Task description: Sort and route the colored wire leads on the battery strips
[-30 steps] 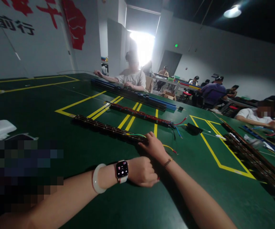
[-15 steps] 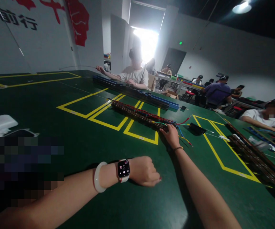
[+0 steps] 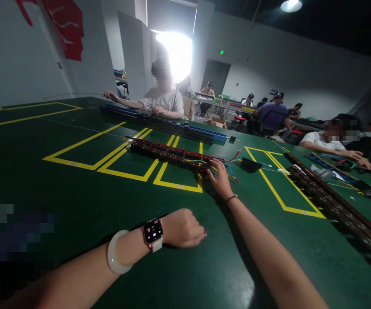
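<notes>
Wired strip (image 3: 168,154): end at fingertips of right hand (image 3: 220,179), arm outstretched, grip unclear; left hand (image 3: 183,228) fisted, strip's near side.

Beyond the green table (image 3: 159,274), a person in a pale shirt (image 3: 166,102) is behind long blue rails (image 3: 162,123), backlit by a glaring window (image 3: 179,53). Farther back are a cardboard box (image 3: 217,123), a red stool (image 3: 239,118) and a person in purple (image 3: 272,110). A green sign (image 3: 222,52) glows near a grey door (image 3: 218,75), and a red graphic (image 3: 68,30) marks the left wall (image 3: 93,30).
</notes>
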### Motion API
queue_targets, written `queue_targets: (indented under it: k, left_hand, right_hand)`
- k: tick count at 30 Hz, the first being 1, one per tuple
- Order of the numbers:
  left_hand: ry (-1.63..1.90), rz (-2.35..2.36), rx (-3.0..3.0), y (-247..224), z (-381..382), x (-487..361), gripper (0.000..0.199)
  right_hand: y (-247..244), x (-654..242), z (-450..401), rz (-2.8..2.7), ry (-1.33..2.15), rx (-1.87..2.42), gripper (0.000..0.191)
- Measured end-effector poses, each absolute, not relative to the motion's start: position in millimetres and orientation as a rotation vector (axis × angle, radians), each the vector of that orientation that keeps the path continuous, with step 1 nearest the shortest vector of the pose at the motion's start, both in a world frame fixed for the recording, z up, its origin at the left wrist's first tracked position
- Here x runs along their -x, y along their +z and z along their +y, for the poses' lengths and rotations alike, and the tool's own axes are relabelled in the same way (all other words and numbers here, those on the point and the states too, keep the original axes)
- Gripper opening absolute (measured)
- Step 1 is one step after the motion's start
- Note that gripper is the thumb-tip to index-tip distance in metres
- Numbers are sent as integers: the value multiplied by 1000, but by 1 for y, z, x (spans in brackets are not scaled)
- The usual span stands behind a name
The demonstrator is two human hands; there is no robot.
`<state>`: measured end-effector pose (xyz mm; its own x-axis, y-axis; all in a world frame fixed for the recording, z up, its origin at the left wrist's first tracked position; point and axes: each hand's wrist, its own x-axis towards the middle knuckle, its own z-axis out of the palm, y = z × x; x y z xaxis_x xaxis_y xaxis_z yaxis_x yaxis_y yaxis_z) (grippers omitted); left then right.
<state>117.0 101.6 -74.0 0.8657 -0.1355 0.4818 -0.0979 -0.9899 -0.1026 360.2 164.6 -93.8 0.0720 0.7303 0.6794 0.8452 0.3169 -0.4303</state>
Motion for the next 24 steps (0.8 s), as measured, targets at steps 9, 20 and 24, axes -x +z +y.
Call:
queue_targets:
  k: [9,20,24]
  left_hand:
    - [-686,246,2957,-79,101,-117,27]
    - [-626,284,2896,-77,101,-119,26]
    - [-699,245,2879,-70,91,-122,25]
  right_hand:
    - [-96,-486,38,-1478,-475,1975,50]
    - [-75,-685,-176,-822,-542,3001,50]
    - [-74,-677,-174,-770,-425,3087,52]
